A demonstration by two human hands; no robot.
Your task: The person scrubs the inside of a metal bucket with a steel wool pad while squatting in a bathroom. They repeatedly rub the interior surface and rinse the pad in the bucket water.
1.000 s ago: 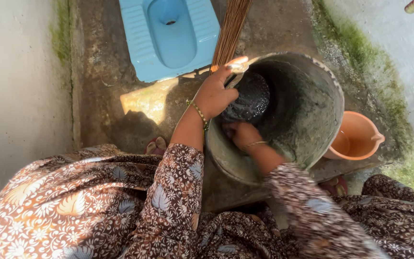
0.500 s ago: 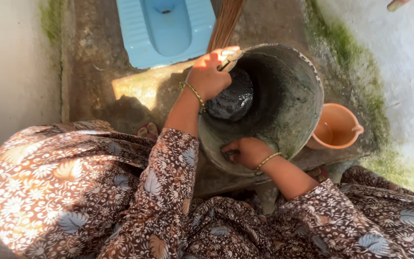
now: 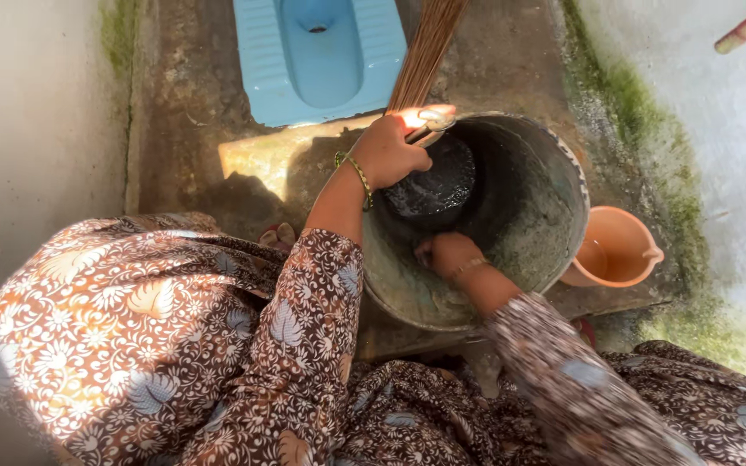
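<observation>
A large grey bucket (image 3: 546, 216), grimy inside, lies tilted on a concrete floor with dark water (image 3: 433, 185) at its bottom. My left hand (image 3: 386, 154) grips the bucket's far rim by the handle mount. My right hand (image 3: 446, 253) is inside the bucket, closed against the near inner wall; what it holds is hidden. Both wrists wear thin bangles, and my sleeves are brown floral cloth.
A blue squat toilet pan (image 3: 321, 52) is set in the floor beyond the bucket. A stick broom (image 3: 429, 47) leans behind the rim. An orange plastic jug (image 3: 615, 250) with some water stands to the right. Mossy walls close in on both sides.
My right hand moved from the near rim back down onto the inner wall. The left hand kept its grip on the far rim. The camera shifted slightly.
</observation>
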